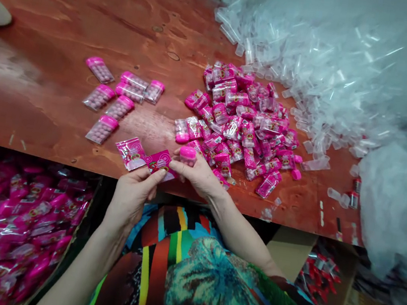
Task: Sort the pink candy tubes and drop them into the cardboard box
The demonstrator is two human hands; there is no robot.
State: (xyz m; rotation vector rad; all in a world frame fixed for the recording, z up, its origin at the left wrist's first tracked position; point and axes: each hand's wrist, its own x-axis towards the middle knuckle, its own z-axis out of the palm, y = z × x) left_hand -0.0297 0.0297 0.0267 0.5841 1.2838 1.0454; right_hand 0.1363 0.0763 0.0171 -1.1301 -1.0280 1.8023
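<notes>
**Hands meeting over a pink packet**

A pink packet (158, 162) is sitting at the tabletop's (43, 98) near edge, pinched by the left hand (131, 198), palm down. The right hand (198, 174) is curling around a pink-capped bottle (188, 154), fingertips touching the packet. Both forearms are angling inward.

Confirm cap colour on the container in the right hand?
Bright pink cap, pinched by the right hand; clearest in the head view.

Red-brown table (43, 98); pink packets (246, 123); clear sleeves (315, 72)
</notes>
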